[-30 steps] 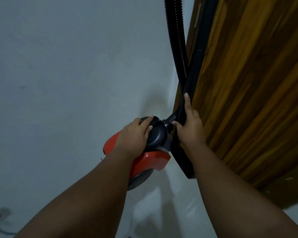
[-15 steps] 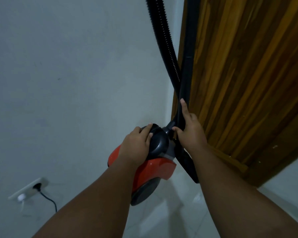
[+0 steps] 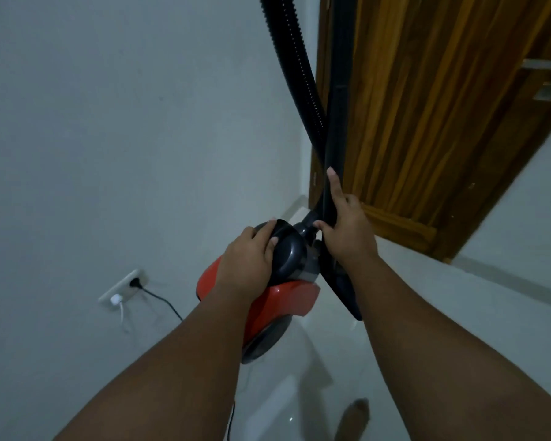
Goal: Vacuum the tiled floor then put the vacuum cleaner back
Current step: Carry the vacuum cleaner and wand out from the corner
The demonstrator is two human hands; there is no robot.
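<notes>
Wand (image 3: 338, 122) rose near-upright just right of the red vacuum cleaner (image 3: 288, 297), right hand (image 3: 345, 232) clamped round its lower end, left hand (image 3: 244, 261) curled over the cleaner's dark top, low beside the wall (image 3: 109, 122)

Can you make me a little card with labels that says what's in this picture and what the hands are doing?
left hand: grips the dark top of the red vacuum cleaner
right hand: holds the black tube, one finger straight along it
hose: black and ribbed, crosses the tube
door: wooden, behind the tube
wall socket: one black plug, one white plug
floor: pale shiny tiles
</notes>
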